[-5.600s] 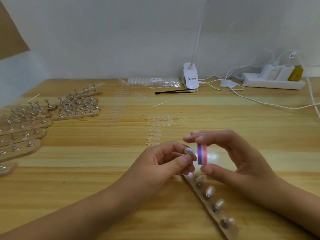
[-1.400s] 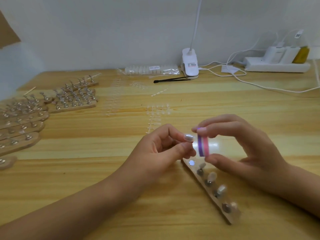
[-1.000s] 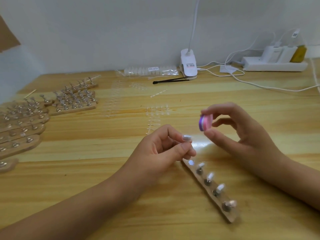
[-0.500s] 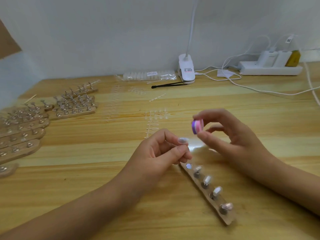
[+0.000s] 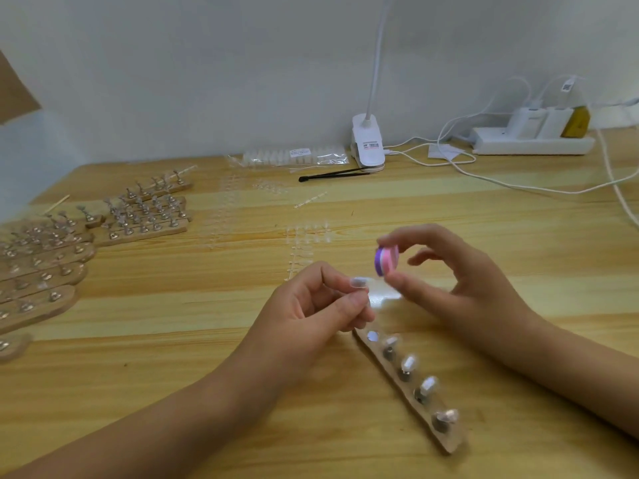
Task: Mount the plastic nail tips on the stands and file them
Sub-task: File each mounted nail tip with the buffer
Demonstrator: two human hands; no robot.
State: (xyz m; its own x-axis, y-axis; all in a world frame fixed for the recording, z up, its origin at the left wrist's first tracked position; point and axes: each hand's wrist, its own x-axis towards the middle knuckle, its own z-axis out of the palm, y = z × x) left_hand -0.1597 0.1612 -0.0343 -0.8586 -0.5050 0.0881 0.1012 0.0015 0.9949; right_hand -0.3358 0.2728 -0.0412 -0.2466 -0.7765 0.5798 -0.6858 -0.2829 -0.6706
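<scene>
Versus a second or so back: file block [image 5: 386, 261] up off the nail tip [image 5: 359, 281] and tilted, no longer edge-on against it; now near it, above and to the right, with a small gap. Pinches the block (pink and purple layers) with the right hand [image 5: 460, 288], thumb below, forefinger on top, other fingers loosely spread behind. Pinches the nail tip with the left hand [image 5: 311, 305], between thumb and forefinger, remaining fingers curled toward the palm. Tip pale, pointing toward the block, held above the counter [image 5: 173, 340].

Just below both hands, flat on the counter: wooden stand strip [image 5: 449, 440], running diagonally toward the near right. Carries four mounted tips [image 5: 409, 363] on small metal holders, plus one bare round shiny spot [image 5: 372, 337] at the far end, right beside the left hand.

Far left: many more wooden stands [image 5: 145, 219] in rows with metal holders, packed side by side (too blurred to count). Mid-counter, beyond the hands: clear strips of loose tips [image 5: 304, 243]. Along the back wall: bag of tips [image 5: 294, 155], thin black tool [image 5: 332, 174], white clip lamp [image 5: 368, 143], power strip [image 5: 532, 145] with plugs in it.
</scene>
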